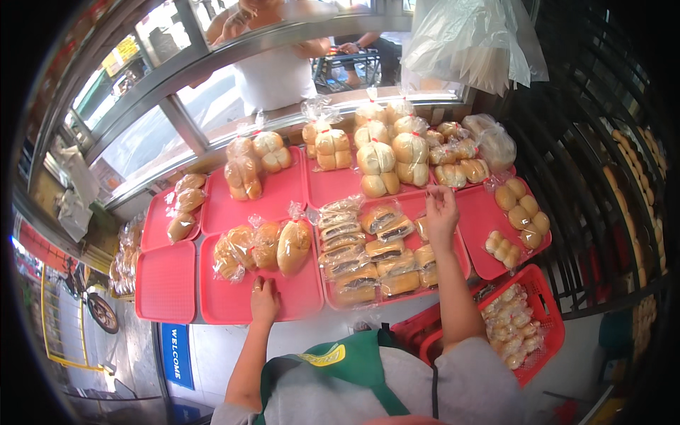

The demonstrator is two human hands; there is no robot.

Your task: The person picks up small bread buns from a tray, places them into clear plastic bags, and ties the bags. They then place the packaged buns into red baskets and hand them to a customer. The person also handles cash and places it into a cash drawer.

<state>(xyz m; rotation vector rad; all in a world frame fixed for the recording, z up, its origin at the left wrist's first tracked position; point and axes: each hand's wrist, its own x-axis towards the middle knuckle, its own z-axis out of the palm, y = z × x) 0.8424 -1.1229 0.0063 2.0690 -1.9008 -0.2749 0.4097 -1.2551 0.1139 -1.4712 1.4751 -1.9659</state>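
My left hand (pixel 265 303) rests on the near part of a red tray (pixel 225 300), its fingers loosely bent and nothing seen in them. Beyond it on that tray lie several clear-bagged loaves (pixel 263 245). My right hand (pixel 443 211) is raised over the trays to the right, fingers partly curled and apart, with no object visible in them. Below and left of it, plastic-wrapped filled breads (pixel 384 249) lie in rows on another red tray. Tall bags of bread rolls (pixel 377 168) with red ties stand just past my right hand.
Round buns (pixel 523 211) sit on the right tray. A red basket (pixel 550 309) of small wrapped pieces stands at lower right. Dark racks (pixel 588 163) hold bread farther right. Plastic bags (pixel 473 41) hang above. A person in white (pixel 275 79) stands behind the window frame.
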